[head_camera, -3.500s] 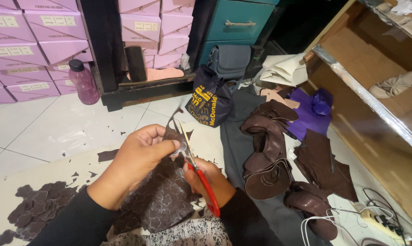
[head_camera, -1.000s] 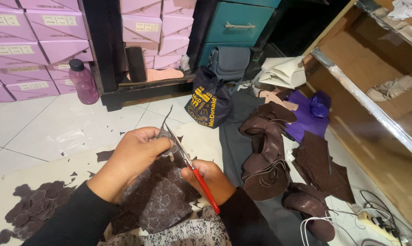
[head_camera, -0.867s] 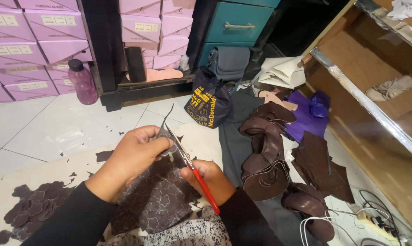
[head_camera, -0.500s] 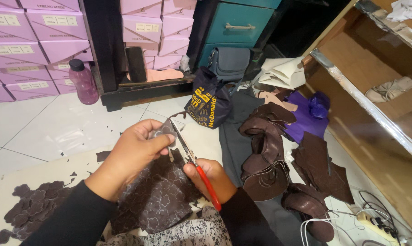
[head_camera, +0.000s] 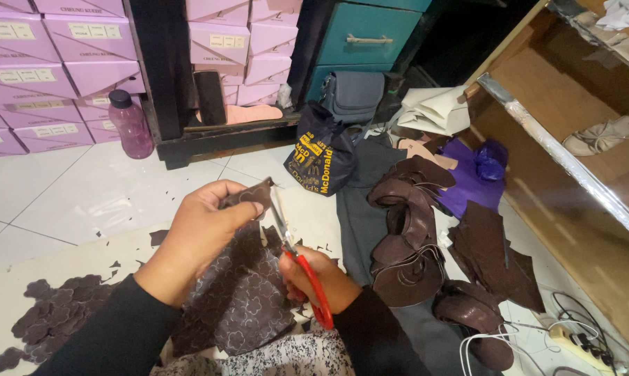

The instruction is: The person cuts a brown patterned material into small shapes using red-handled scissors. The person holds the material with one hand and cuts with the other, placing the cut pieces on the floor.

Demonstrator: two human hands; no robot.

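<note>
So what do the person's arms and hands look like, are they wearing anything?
Both arms wear long, plain black sleeves reaching the wrists. The left hand and right hand are bare: no gloves, and no rings or watch that I can see.

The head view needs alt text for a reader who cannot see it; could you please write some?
A right hand works red-handled scissors through brown patterned fabric that the left hand holds up. Cut brown shapes lie on the floor to the left.
</note>
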